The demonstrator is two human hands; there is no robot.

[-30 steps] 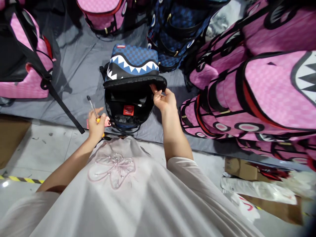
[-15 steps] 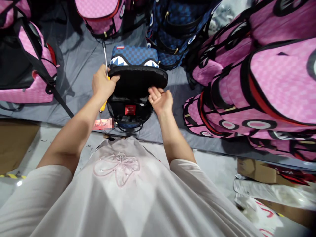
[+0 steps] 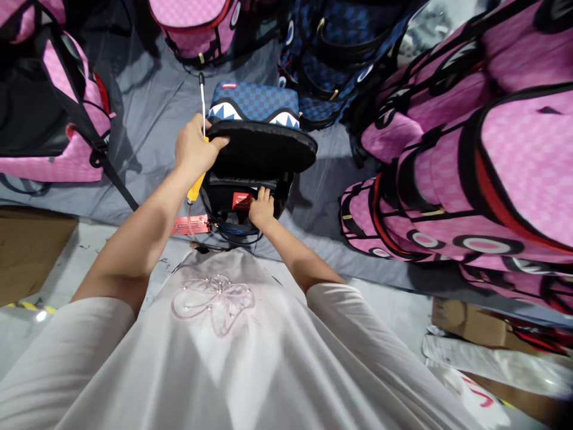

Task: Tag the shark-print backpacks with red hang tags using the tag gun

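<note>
A blue checkered backpack point(image 3: 255, 104) with a shark-teeth print lies on the grey sheet in front of me, its black flap point(image 3: 264, 152) lifted. My left hand point(image 3: 194, 146) is closed on the flap's left edge and also holds a yellow-handled tool point(image 3: 200, 134) with a thin metal shaft pointing up. My right hand point(image 3: 261, 207) is inside the open bag, fingers curled at a red label point(image 3: 242, 201) on the black lining. What the fingers grip is hidden. A red tag point(image 3: 191, 226) hangs at the bag's near left edge.
Pink checkered backpacks are piled at the right point(image 3: 470, 161), far left point(image 3: 67, 125) and top point(image 3: 192, 24). More blue backpacks point(image 3: 331, 54) lie behind. A grey sheet point(image 3: 147, 119) covers the floor. Cardboard point(image 3: 27, 251) lies at the left; packaging and cardboard point(image 3: 483, 340) at the lower right.
My left hand rose from near the red tag to the flap's left edge with the tool. My right hand let go of the flap's front and went down into the bag.
</note>
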